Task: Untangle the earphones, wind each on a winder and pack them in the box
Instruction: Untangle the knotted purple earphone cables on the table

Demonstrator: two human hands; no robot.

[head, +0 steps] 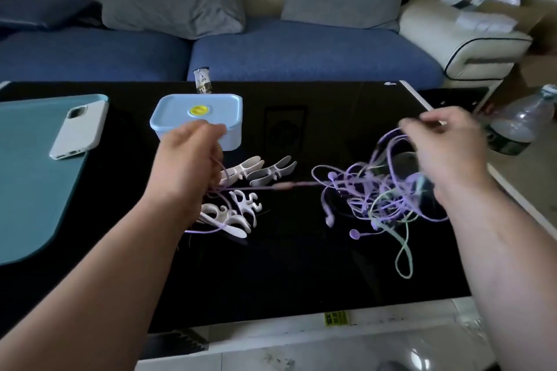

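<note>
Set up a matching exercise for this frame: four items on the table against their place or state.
Items:
1 box
2 phone
3 winders
4 earphone tangle

Descriptions:
A lying on the teal mat
B purple, hanging from the right hand
C scattered on the black table by the left hand
D lid on, yellow disc on top

Pairs: 1-D, 2-A, 3-C, 4-B

1 head-worn view, looking forward and down over table (286,274).
</note>
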